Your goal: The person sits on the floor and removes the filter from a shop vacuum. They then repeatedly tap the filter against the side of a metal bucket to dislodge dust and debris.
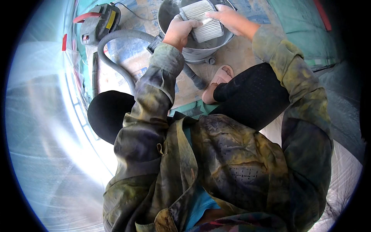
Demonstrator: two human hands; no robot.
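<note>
A white pleated cartridge filter (210, 29) with grey end rims is held sideways over a round metal vacuum drum (199, 54). My left hand (181, 31) grips its left end, the thumb lying across the pleats. At the upper right side, my right hand (230, 19) holds it too, thumb on the pleats and fingers hidden behind. Both hands look dusty. Below the filter, part of the drum's grey inside shows; its bottom is mostly covered by the filter and my hands.
The vacuum's motor head (99, 25), with a red handle, stands on the floor at the far left. A ribbed grey hose (114, 36) curves from the drum's left side, its end (198, 82) near my sandalled foot (220, 80). Plastic sheeting (42, 112) hangs at left.
</note>
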